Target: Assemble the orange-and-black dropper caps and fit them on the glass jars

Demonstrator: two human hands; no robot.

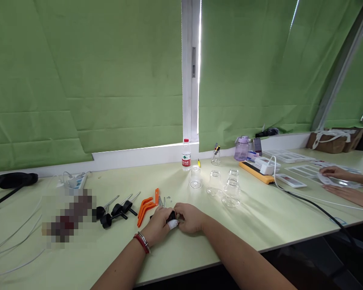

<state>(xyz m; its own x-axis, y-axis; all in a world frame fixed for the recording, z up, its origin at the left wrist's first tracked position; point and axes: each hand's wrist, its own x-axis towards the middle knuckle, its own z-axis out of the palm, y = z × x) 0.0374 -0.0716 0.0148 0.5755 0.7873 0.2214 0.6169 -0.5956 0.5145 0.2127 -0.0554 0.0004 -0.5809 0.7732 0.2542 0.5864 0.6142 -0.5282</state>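
My left hand (pixel 160 226), with a red band and a bracelet at the wrist, is closed around a black part (pixel 171 216). White wrapping (pixel 173 224) shows at its thumb. Pressed up against the same part, my right hand (pixel 190 218) has its fingers bent in a pinch; what lies between them is hidden. Just beyond the hands are thin metal rods (pixel 161 201) and small loose bits (pixel 169 198). Orange angled pieces (pixel 147 207) lie to the left. Farther left rest several black-headed pieces with metal rods (pixel 117 210).
Clear glass cups (pixel 195 177) stand upside down right of centre, behind them a water bottle (pixel 186 155). An orange power strip (pixel 255 173) trails a black cable. Another person's hands (pixel 339 177) handle sheets at right. A blurred patch (pixel 68 219) covers something at left.
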